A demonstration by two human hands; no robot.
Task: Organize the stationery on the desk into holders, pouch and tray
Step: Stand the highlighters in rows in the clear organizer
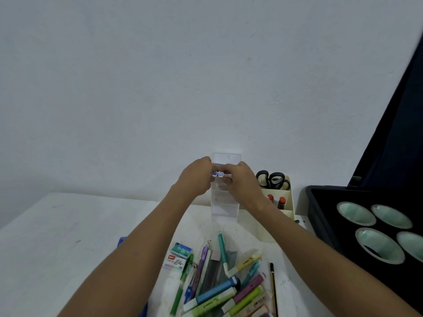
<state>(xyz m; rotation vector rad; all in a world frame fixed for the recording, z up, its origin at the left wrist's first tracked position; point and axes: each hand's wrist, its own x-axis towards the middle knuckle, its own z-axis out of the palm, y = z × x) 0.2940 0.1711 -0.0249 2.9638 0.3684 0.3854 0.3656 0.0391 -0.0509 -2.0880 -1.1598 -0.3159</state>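
Both my hands are raised in front of a clear acrylic holder [225, 208] that stands against the wall. My left hand [196, 177] and my right hand [242, 179] together pinch two small white markers with purple ends [217, 174], held side by side above the holder's front tiers. A pile of highlighters, pens and markers [224, 287] lies on the desk below my arms. Two small staple boxes [179, 255] sit at the pile's left edge. A pencil [273, 289] lies at its right.
A cream desk organizer [285, 210] with black scissors [273, 179] and red-capped items stands right of the clear holder. A black case [320, 216] with round green-lined wells fills the right side. Something blue [122, 240] peeks from under my left forearm.
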